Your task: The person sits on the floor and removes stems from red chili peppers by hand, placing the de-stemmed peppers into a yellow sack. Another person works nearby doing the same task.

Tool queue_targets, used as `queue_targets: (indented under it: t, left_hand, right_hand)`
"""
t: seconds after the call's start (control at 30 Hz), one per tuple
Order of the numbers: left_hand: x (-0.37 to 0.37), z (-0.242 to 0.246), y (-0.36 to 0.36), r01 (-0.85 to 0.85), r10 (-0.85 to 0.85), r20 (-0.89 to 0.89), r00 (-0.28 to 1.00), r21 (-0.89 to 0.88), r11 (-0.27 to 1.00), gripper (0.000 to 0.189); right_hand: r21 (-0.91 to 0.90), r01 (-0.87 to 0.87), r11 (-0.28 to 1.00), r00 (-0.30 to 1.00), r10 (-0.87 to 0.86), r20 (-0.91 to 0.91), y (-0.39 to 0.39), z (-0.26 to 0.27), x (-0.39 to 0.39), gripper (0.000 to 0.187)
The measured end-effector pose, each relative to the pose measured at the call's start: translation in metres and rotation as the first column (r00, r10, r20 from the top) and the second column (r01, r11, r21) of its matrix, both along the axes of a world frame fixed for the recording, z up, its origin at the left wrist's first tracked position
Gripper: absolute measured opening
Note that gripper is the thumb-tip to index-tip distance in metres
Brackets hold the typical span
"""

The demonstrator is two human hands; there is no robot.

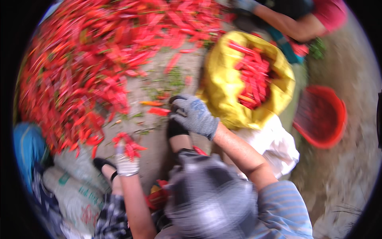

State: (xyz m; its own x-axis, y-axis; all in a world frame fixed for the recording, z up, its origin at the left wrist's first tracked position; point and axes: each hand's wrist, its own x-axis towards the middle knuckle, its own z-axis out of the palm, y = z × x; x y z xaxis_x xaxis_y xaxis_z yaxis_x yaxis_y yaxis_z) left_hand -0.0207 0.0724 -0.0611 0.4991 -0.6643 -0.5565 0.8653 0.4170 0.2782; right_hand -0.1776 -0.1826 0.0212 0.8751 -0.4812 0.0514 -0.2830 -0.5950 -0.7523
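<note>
My left hand [127, 161], in a pale knit glove, holds a bunch of red chili peppers [129, 145] over the concrete floor at the lower left. My right hand [191, 115], in a grey glove with a blue print, is above my dark shoe at the middle; its fingers are curled, and whether anything is in them cannot be seen. Close to its fingertips lie a red pepper [158, 111] and an orange one [151, 103]. A large heap of red peppers [89, 68] covers the upper left. Right of my right hand stands an open yellow woven sack [222, 89] with red peppers inside. The picture is blurred.
A red plastic basin [340, 116] stands at the right. White sacking [274, 146] lies below the yellow sack. A co-worker's arm [286, 25] with a gloved hand reaches in at the upper right. Printed sacks [71, 191] and a blue bag [28, 149] are at the lower left.
</note>
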Motion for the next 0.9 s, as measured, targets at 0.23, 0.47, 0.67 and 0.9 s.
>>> queue_targets:
  t: [0.23, 0.47, 0.67, 0.9]
  left_hand:
    - [0.011, 0.001, 0.011, 0.155, -0.155, 0.017, 0.988, -0.159, 0.975, 0.036]
    - [-0.015, 0.040, -0.019, 0.362, -0.358, 0.049, 0.932, -0.116, 0.925, 0.031]
    - [-0.038, 0.069, -0.052, 0.363, -0.423, 0.298, 0.856, 0.237, 0.901, 0.034]
    - [-0.027, 0.082, -0.041, 0.337, -0.506, 0.420, 0.753, 0.414, 0.846, 0.028]
  right_hand:
    - [0.175, 0.075, 0.982, 0.972, -0.033, -0.232, -0.009, 0.115, -0.198, 0.027]
    - [-0.270, 0.075, 0.960, 0.351, -0.279, -0.894, 0.036, 0.185, -0.258, 0.033]
    - [-0.164, -0.016, 0.986, 0.972, -0.023, -0.232, -0.023, 0.140, -0.094, 0.027]
    - [0.234, -0.577, 0.783, 0.805, 0.593, -0.002, 0.020, 0.016, 0.066, 0.026]
